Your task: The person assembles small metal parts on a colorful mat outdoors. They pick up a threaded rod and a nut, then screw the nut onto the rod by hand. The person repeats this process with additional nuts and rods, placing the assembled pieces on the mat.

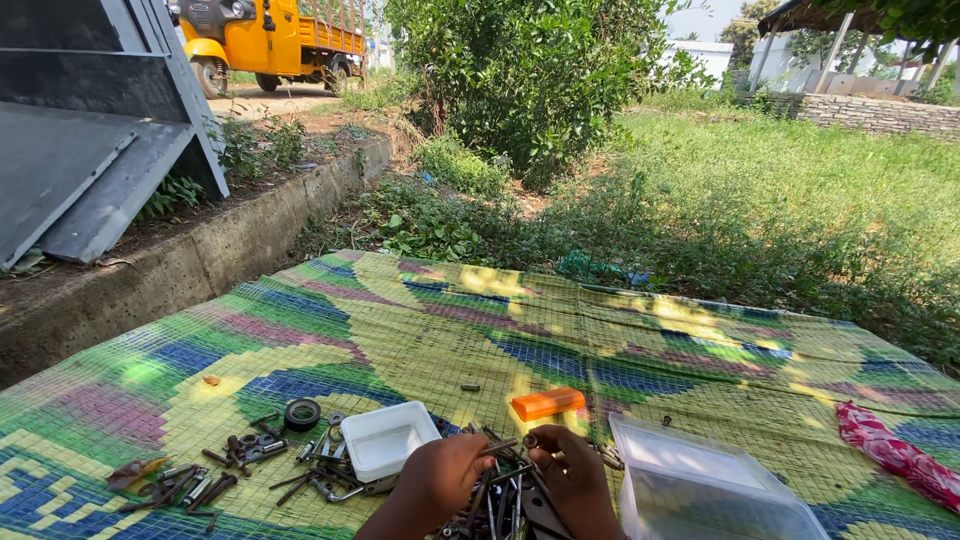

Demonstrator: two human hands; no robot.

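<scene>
At the far left of the woven mat [420, 330], a scatter of dark bolts and nuts [215, 475] is seen, with a small black rubber ring [302, 413] lying just beyond them. To the right of these, a shallow white square tray [388, 438] is set on the mat, touching the edge of the metal heap. The left hand [440, 480] is found just beside the tray, its fingers curled over a pile of small metal parts [500, 500]; a thin rod-like piece appears to be pinched, though exactly what is grasped cannot be told. The right hand [572, 478] is held close against the left, fingers bent around a small round metal part [531, 440] at the fingertips. Just behind the hands, an orange rectangular block [547, 403] is laid on the mat. Further right, a clear plastic box [705, 490] is placed near the right hand, and at the far right edge a red patterned cloth [900, 455] is seen.
</scene>
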